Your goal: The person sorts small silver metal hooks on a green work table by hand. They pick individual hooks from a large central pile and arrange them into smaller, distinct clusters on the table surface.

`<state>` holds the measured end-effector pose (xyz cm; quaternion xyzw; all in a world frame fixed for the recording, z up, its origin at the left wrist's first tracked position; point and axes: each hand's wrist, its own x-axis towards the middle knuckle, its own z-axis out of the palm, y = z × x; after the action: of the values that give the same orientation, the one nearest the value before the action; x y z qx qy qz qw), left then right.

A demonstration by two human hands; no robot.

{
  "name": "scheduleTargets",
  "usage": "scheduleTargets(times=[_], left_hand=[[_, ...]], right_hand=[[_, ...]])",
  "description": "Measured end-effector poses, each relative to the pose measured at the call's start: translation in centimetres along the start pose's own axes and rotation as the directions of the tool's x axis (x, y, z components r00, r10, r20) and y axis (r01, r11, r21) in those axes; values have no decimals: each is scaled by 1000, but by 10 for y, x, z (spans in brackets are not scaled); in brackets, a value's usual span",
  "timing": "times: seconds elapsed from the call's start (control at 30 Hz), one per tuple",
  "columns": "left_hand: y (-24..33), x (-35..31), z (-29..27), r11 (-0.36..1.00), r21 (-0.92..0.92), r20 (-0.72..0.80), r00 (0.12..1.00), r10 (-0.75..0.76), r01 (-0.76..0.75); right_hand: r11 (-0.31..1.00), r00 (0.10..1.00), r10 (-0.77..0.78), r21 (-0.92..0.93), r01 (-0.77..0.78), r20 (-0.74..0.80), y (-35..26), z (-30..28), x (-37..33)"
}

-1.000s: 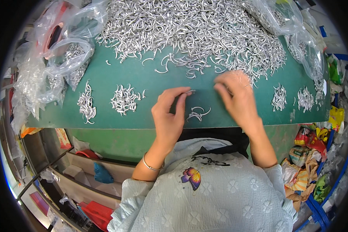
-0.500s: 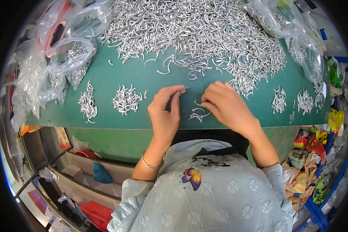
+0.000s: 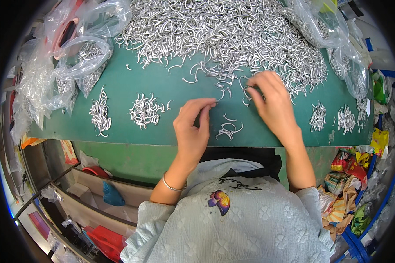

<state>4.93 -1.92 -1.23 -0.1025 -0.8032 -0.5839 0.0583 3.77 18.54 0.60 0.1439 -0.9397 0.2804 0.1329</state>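
Observation:
A large heap of small silvery curved metal pieces (image 3: 215, 35) covers the far part of the green table (image 3: 162, 87). My left hand (image 3: 193, 120) is closed in a pinch, with a small curved metal piece (image 3: 219, 100) showing at its fingertips. My right hand (image 3: 272, 98) is over the near edge of the heap, thumb and fingers apart, beside loose curved pieces (image 3: 244, 94); its fingertips are slightly blurred. Between my hands and nearer to me lies a small group of curved pieces (image 3: 227, 130).
Two small piles (image 3: 100, 113) (image 3: 145, 111) lie to the left, and two more (image 3: 317, 117) (image 3: 346, 119) to the right. Clear plastic bags (image 3: 92, 65) (image 3: 320, 26) holding metal pieces rest at both sides. Below the table at left stands a red basket (image 3: 107, 241).
My right hand has moved away from the small near group, up and right to the heap's edge. My left hand keeps its pinch and has shifted slightly right. The near group is now uncovered.

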Motion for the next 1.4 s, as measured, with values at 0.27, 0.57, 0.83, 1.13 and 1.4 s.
scheduleTargets(times=[0.27,0.57,0.83,1.13,1.4], left_hand=[[-4,-6,-4,998,37,-3,999,-48,48],[-2,-5,-8,939,323,46,993,108,-117],[-5,-7,-4,917,367,56,988,143,-154],[-7,-7,-4,920,367,31,990,137,-138],[-4,-7,-4,918,371,39,990,134,-138]], right_hand=[[999,997,-32,-27,34,65,-8,8,9],[987,994,13,-161,4,108,0,5,4],[985,994,20,-174,-1,108,0,3,4],[966,981,100,-219,-135,-166,2,-13,0],[966,994,111,-234,-112,-17,-1,-3,-5]])
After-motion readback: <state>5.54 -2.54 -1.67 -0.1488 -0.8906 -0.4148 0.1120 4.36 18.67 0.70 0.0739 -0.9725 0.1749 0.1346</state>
